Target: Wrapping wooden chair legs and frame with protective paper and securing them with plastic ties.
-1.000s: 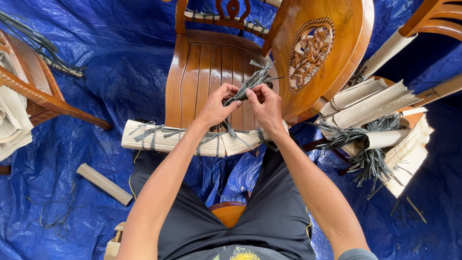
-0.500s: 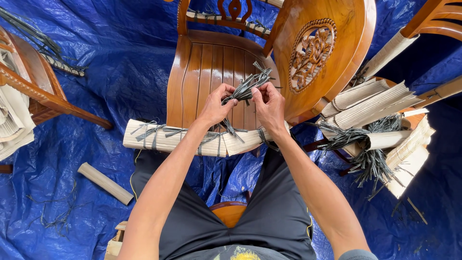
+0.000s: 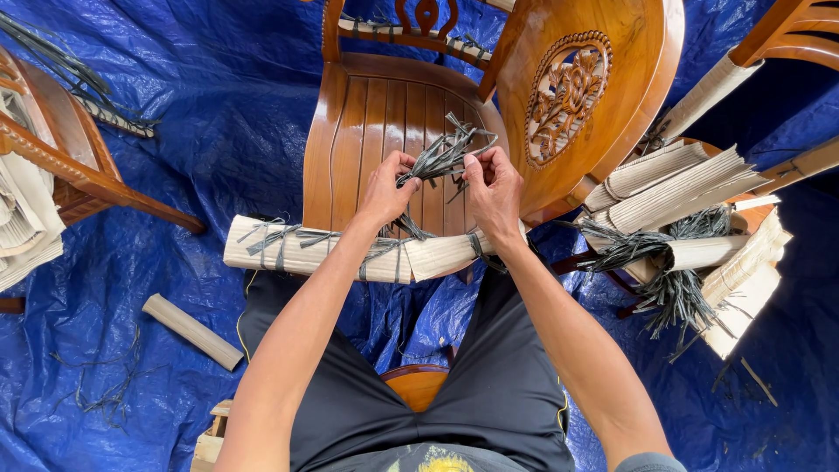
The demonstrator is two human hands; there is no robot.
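Observation:
My left hand and my right hand are raised over the seat of a brown wooden chair. Both pinch a bundle of dark grey plastic strips that fans out up and to the right between them. One strip runs down from my left hand to the cream corrugated cardboard wrap along the seat's front edge. Several grey strip ties bind that wrap to the chair.
A blue tarpaulin covers the floor. Rolled cardboard pieces and loose grey strips lie heaped on a chair at right. Another wooden chair stands at left. A short cardboard roll lies on the tarp, with stray strips nearby.
Both hands have lifted slightly and moved a little apart, pulling the strip bundle up and spreading it. The chair and the cardboard wrap have stayed put.

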